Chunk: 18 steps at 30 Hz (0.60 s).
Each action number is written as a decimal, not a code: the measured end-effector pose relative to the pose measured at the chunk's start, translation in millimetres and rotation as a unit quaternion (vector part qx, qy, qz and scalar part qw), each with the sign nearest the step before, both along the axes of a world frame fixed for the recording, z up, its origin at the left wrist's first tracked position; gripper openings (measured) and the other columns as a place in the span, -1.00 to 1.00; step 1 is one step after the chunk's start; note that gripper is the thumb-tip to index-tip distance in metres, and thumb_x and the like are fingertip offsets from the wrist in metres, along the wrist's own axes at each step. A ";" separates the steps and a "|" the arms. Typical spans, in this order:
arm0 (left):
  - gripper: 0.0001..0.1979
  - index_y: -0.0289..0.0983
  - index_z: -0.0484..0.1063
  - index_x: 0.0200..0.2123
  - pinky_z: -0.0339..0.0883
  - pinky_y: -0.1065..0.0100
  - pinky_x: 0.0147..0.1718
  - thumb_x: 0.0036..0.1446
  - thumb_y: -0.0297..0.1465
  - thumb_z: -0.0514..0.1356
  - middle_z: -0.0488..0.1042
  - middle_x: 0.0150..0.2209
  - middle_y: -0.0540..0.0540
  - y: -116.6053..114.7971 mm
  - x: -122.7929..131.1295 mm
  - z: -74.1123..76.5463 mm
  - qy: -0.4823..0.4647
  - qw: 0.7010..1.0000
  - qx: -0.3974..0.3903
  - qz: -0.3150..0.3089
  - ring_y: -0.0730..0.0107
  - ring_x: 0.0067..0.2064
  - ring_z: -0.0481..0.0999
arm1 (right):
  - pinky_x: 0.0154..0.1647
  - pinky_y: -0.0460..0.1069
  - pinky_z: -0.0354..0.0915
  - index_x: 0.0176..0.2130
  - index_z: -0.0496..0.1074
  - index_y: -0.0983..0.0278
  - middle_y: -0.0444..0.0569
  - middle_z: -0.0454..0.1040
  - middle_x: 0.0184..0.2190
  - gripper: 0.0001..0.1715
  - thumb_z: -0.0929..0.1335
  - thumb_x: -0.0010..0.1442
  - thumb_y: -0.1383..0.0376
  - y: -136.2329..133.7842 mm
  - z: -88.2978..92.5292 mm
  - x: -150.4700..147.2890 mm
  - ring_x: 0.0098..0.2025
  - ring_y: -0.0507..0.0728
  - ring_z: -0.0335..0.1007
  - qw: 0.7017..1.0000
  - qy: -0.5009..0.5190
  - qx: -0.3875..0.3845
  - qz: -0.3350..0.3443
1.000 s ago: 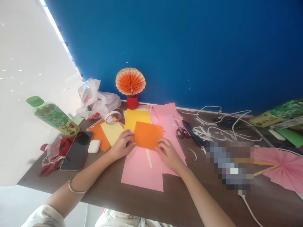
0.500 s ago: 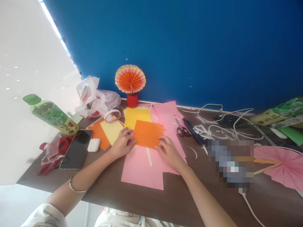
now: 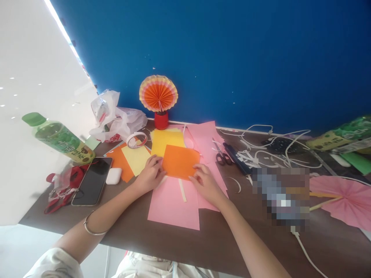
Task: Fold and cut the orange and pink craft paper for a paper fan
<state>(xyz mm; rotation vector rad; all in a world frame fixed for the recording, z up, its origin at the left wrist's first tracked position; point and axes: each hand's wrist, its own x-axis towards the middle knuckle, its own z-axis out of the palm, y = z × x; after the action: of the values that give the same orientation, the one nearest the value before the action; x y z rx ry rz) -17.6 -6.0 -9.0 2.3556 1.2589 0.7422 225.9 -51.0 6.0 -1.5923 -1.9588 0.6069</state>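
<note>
Working on an orange sheet [image 3: 181, 160], mid-tabletop [image 3: 130, 226], lying over yellow paper [image 3: 166, 139] at far side and pink paper [image 3: 174, 212] at near side. Holding left edge lightly with left hand [image 3: 150, 175], right edge by near corner with right hand [image 3: 206, 184]; in both hands, fingers part-curled, thumbs close to fingertips, nothing else in hold. Reads as a steadying or lining-up step, with no crease visible yet. Calls next, by judgement, for keeping both edges even and not dragging a loose pale strip [image 3: 182, 191] poking out from under the near edge. Cannot tell whether lying flat or slightly lifted, nor whether truly pinched or only pressed. Second strip [image 3: 160, 182] partly covered by left hand. To the right, pixelated object [image 3: 278, 197], impossible to identify; beyond, pleated pink fan [image 3: 348, 202], cut off by frame edge.
</note>
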 end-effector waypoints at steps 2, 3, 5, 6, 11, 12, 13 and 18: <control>-0.85 -0.29 0.32 -0.44 0.17 -0.02 0.09 0.12 -0.35 0.07 0.26 0.01 -0.21 -1.1 0.6 -0.2 0.010 1.000 0.010 0.000 0.04 0.18 0.08 | 0.00 0.10 0.25 -0.58 0.17 0.23 0.02 0.26 -0.04 -0.66 0.23 0.17 0.17 -0.1 1.0 -0.8 0.02 0.17 0.25 1.000 0.003 -0.006 -0.002; -0.86 -0.29 0.32 -0.42 0.17 -0.01 0.08 0.13 -0.35 0.06 0.26 0.01 -0.22 -1.9 0.9 0.4 0.018 1.000 0.018 0.001 0.05 0.18 0.10 | 0.00 0.10 0.25 -0.58 0.16 0.23 0.02 0.26 -0.03 -0.66 0.23 0.17 0.17 -0.3 1.1 -1.3 0.03 0.17 0.24 1.000 0.001 -0.012 -0.003; -0.87 -0.30 0.32 -0.38 0.18 0.01 0.08 0.14 -0.37 0.05 0.27 0.01 -0.23 -4.1 2.0 3.0 0.040 0.998 0.042 0.004 0.07 0.16 0.14 | 0.00 0.10 0.24 -0.57 0.15 0.23 0.03 0.25 -0.01 -0.66 0.23 0.17 0.17 -0.8 0.7 -1.9 0.05 0.18 0.23 1.000 -0.003 -0.022 -0.008; -0.88 -0.30 0.32 -0.35 0.19 0.02 0.08 0.15 -0.38 0.04 0.27 0.02 -0.23 -5.5 2.7 4.9 0.053 0.997 0.056 0.004 0.07 0.15 0.15 | 0.00 0.10 0.24 -0.57 0.16 0.23 0.03 0.24 -0.01 -0.66 0.22 0.17 0.17 -1.2 0.2 -2.2 0.05 0.18 0.22 1.000 -0.004 -0.023 -0.008; -0.80 -0.20 0.36 -0.22 0.20 0.07 0.06 0.19 -0.46 -0.04 0.28 0.08 -0.12 -13.9 9.7 15.4 0.099 0.988 0.103 -0.050 0.10 0.21 0.11 | 0.03 0.13 0.23 -0.54 0.18 0.23 0.07 0.24 -0.02 -0.71 0.22 0.17 0.20 -2.8 -2.1 -3.7 0.05 0.19 0.23 1.000 0.001 0.000 0.002; -0.76 -0.19 0.37 -0.19 0.20 0.12 0.07 0.20 -0.47 -0.06 0.29 0.08 -0.09 -15.3 11.7 16.8 0.106 0.986 0.107 -0.073 0.15 0.19 0.15 | 0.04 0.14 0.22 -0.54 0.18 0.23 0.08 0.24 -0.02 -0.72 0.22 0.17 0.20 -3.1 -1.9 -4.2 0.05 0.20 0.22 1.000 -0.002 0.002 0.002; -0.74 -0.19 0.36 -0.16 0.21 0.17 0.07 0.22 -0.47 -0.09 0.31 0.07 -0.08 -16.6 13.5 17.7 0.115 0.983 0.107 -0.096 0.20 0.16 0.21 | 0.06 0.15 0.21 -0.54 0.18 0.23 0.08 0.24 -0.03 -0.72 0.22 0.17 0.21 -3.1 -1.5 -4.7 0.05 0.20 0.21 1.000 -0.005 0.003 0.002; -0.66 -0.28 0.37 -0.09 0.28 0.27 0.01 0.21 -0.53 -0.13 0.30 0.11 -0.10 -21.4 20.1 19.1 0.184 0.966 0.108 -0.144 0.24 0.13 0.27 | 0.12 0.18 0.14 -0.55 0.19 0.23 0.11 0.25 -0.04 -0.71 0.22 0.18 0.24 1.3 -0.2 -6.5 0.12 0.25 0.11 0.998 -0.023 0.054 0.006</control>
<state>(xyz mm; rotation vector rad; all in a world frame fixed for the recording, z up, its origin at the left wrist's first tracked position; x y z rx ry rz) 2.6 -27.4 10.1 2.8746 0.9691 0.3737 219.4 -49.7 5.8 -1.5424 -1.9999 0.4637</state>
